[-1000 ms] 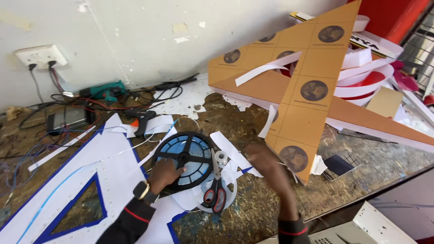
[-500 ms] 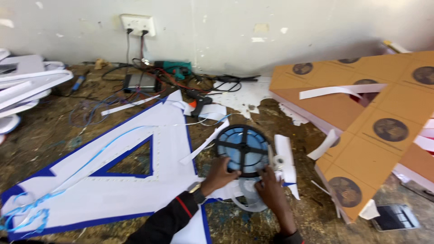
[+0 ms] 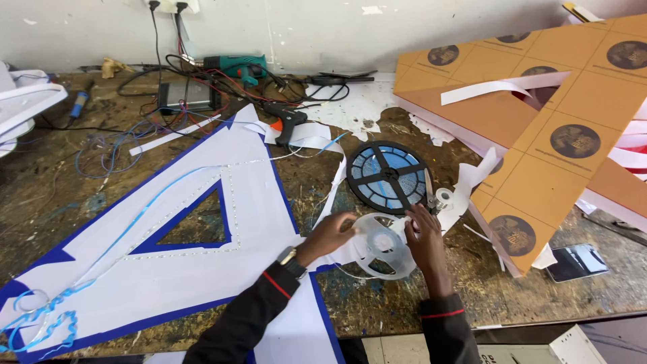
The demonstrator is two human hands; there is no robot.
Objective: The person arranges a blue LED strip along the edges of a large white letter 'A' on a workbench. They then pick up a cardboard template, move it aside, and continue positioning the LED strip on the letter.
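a sign-making workshop: a scarred wooden workbench point(image 3: 54, 202) carries a large white-and-blue cut letter point(image 3: 168, 256), a teal power drill point(image 3: 236, 67) and tangled cables point(image 3: 135, 101) at upper left, and brown-papered panels point(image 3: 539, 121) at upper right.

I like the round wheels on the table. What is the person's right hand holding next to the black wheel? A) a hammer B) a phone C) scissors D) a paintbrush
C: the right hand grips scissors, their blades pointing up beside the black reel.
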